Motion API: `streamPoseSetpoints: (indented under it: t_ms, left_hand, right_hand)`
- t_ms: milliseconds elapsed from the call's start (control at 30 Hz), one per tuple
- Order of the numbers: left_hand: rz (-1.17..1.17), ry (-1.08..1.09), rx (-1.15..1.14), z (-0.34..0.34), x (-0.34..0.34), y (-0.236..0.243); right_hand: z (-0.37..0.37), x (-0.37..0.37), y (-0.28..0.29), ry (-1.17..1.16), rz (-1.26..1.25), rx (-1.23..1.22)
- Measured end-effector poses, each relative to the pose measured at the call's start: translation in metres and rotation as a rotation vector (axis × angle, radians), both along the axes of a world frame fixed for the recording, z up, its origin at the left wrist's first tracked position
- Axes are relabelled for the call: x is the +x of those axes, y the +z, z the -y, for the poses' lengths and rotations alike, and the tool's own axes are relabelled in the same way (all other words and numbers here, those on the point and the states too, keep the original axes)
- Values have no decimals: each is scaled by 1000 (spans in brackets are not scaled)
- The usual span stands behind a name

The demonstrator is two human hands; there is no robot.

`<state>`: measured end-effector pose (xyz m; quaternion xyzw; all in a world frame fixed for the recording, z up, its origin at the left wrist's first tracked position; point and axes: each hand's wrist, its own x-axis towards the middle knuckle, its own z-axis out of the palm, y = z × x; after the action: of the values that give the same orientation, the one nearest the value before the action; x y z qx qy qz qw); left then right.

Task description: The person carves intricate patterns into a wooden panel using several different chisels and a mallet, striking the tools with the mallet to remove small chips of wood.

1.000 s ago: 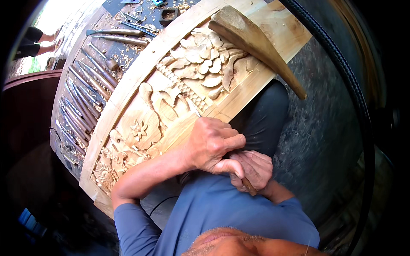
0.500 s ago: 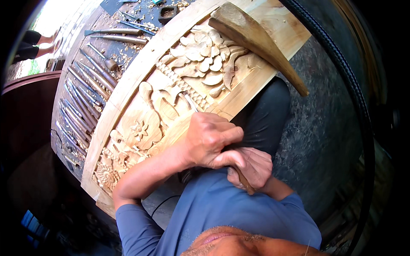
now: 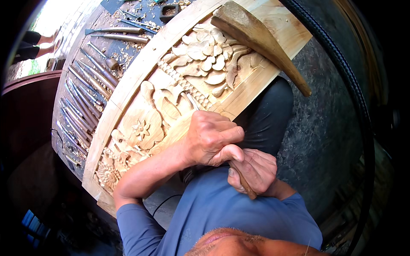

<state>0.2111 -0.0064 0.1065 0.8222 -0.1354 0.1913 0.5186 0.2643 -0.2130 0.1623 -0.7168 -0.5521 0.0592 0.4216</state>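
Note:
A carving chisel slants across my lap, its metal blade (image 3: 192, 101) against the carved wooden panel (image 3: 112, 112), beside a beaded strip in the relief. My left hand (image 3: 215, 138) is wrapped round the chisel's front part and rests at the panel's near edge. Behind it, my right hand (image 3: 255, 170) is closed on the wooden handle (image 3: 243, 181), whose rear end sticks out towards my blue shirt. Carved flowers and leaves cover the panel. My left fist hides the middle of the chisel.
A wooden mallet (image 3: 256, 37) lies over the panel's far right part, its handle jutting past the edge. Several chisels and gouges (image 3: 87, 104) lie on the bench at left among wood shavings, near a small dark block (image 3: 169, 13). A thick black cable (image 3: 341, 64) curves down the right side.
The panel and mallet sit very slightly further right in view. My right hand has shifted a little to the right and down along with the handle; both hands keep their hold.

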Motion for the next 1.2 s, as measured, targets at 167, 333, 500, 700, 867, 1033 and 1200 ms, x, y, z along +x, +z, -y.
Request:
streamPoseSetpoints:
  t_ms: [167,333,500,700,867,1033,1200]
  left_hand:
    - [-19,-1,-51,-1,-1,-1]
    - [-31,-4,-36,-1,1,1]
    - [-63,13,-25,0,-1,1]
    - [-69,48,17,1,3,1]
    - [-44,55,2,2,4,0]
    - [-12,-26,2,1,4,1]
    - [7,31,12,3,6,1]
  right_hand:
    - [-2,-1,0,-1,-8,13]
    - [-2,-2,-8,-12,18,36]
    - [2,-3,-15,-2,17,45]
    - [2,1,-22,0,5,57]
    - [2,5,-21,12,-13,56]
    - [8,4,-12,-20,-18,29]
    - [4,7,-7,-19,-53,23]
